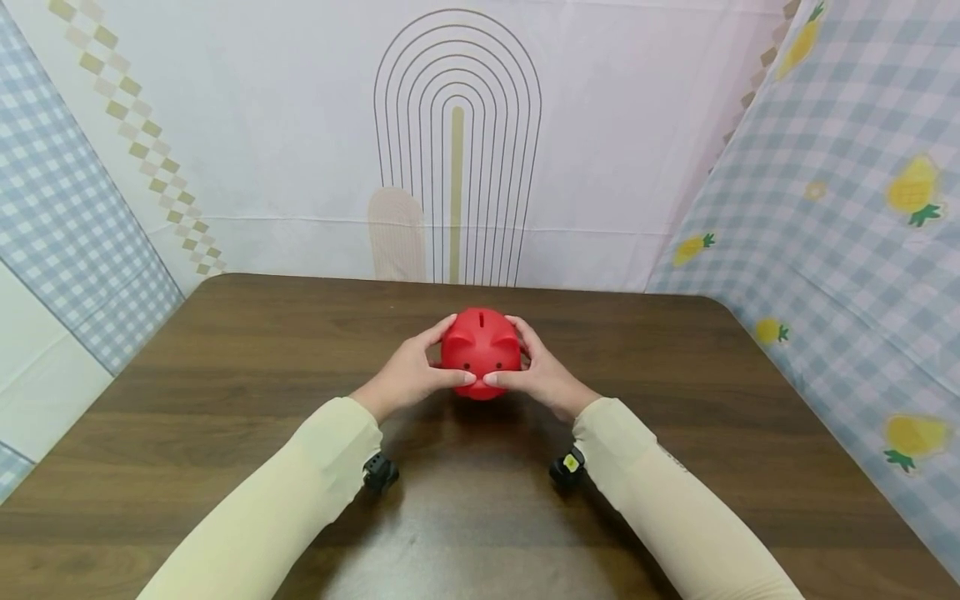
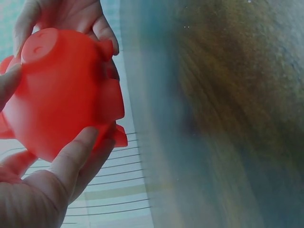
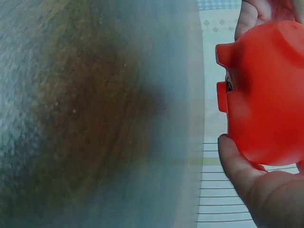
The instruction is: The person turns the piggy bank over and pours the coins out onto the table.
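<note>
Both hands hold a red piggy bank (image 1: 481,342) between them over the far middle of the table. Its snout and eyes face me, and the coin slot shows on top. My left hand (image 1: 408,371) grips its left side, thumb beside the snout; my right hand (image 1: 551,375) grips the right side the same way. In the left wrist view the piggy bank (image 2: 59,95) shows its stubby feet clear of the tabletop, with left-hand fingers (image 2: 76,156) along its side. The right wrist view shows its underside edge and the right hand (image 3: 266,190) around the lower part.
The brown wooden table (image 1: 225,400) reaches back to a white patterned cloth (image 1: 300,125). A blue checked cloth with pineapples (image 1: 840,208) hangs on the right, and another checked cloth (image 1: 67,183) on the left. Small dark cameras (image 1: 380,472) sit at both wrists.
</note>
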A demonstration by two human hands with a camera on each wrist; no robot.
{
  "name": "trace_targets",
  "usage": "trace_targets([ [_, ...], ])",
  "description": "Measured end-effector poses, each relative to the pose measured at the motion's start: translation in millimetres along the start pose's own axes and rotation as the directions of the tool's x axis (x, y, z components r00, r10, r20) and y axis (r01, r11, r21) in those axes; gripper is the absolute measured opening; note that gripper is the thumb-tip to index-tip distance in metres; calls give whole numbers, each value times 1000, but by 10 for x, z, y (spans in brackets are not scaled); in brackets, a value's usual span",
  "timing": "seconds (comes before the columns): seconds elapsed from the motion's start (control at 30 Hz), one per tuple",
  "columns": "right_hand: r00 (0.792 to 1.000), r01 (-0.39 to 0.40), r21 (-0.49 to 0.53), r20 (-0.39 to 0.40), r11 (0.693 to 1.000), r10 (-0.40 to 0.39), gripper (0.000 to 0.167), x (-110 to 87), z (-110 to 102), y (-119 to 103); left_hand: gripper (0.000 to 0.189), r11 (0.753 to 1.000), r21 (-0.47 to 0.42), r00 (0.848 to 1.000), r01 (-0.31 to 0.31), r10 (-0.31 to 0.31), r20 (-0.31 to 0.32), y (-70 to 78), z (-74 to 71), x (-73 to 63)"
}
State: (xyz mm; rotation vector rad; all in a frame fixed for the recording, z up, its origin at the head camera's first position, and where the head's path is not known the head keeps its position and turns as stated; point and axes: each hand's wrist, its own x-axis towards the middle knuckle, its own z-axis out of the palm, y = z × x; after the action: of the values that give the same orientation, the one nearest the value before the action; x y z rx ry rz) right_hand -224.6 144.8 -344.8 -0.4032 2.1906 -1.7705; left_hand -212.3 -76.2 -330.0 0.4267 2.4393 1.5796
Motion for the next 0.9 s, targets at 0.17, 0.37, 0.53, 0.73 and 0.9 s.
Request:
trace_targets([
  [0.17, 1000, -24, 3, -3, 1000, 24, 88, -19, 16, -12, 91, 999, 33, 1000, 8, -8, 6, 20, -14, -14],
  [0.37, 999, -34, 2, 10, 999, 34, 93, -28, 22, -32, 91, 998, 64, 1000, -2, 1, 9, 40, -27, -26],
  [0.53, 999, -32, -17, 14, 999, 32, 93, -34, 19, -42, 90, 998, 59, 1000, 0, 0, 6, 38, -32, -35],
  [0.73, 1000, -13, -38, 6, 999, 14, 89, -37, 24, -38, 90, 999, 38, 1000, 23, -24, 7, 31, -33, -52],
  [0.9, 1000, -5, -48, -14, 999, 4, 88, -42, 32, -43, 91, 999, 35, 1000, 14, -14, 6, 19, -28, -57],
])
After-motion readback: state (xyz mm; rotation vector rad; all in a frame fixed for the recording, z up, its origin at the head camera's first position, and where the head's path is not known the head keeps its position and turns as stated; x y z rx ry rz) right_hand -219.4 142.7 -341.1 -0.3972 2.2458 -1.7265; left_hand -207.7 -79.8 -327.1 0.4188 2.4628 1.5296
